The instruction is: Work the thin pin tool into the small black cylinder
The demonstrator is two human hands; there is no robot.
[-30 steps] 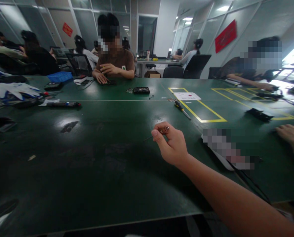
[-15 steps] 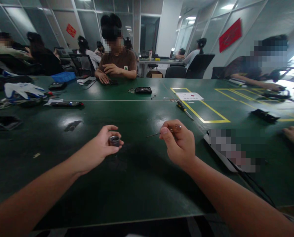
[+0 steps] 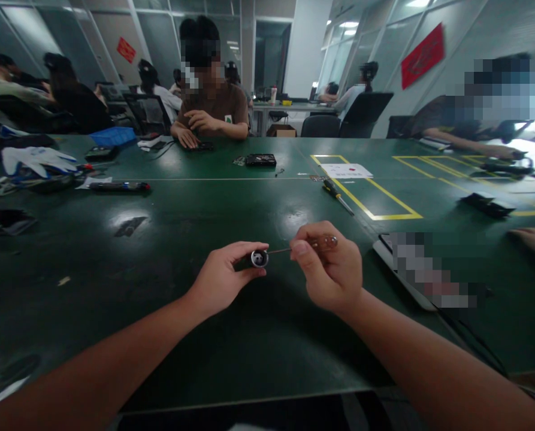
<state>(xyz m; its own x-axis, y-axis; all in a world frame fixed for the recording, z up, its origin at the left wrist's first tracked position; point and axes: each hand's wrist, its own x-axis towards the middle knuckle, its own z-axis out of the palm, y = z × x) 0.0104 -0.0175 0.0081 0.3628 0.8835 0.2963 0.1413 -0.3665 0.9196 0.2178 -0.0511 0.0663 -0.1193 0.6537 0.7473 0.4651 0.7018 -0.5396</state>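
Observation:
My left hand (image 3: 224, 278) pinches a small dark round part (image 3: 259, 258) with a metal rim, its open end turned toward my right hand. My right hand (image 3: 332, 269) grips a small precision screwdriver (image 3: 314, 243) with a clear handle. Its thin shaft points left and the tip reaches the round part. Both hands are held just above the green table (image 3: 181, 335), near its middle.
A flat device (image 3: 406, 275) with black cables lies to the right, and another person's hand (image 3: 534, 239) rests at the far right. A yellow-handled screwdriver (image 3: 336, 196), yellow tape boxes, a white sheet, a black module (image 3: 260, 160), gloves and tools lie farther back. People sit around the table.
My left hand came into view from the lower left holding the round part and moved right. The screwdriver tip, apart from it half a second ago, now meets the part.

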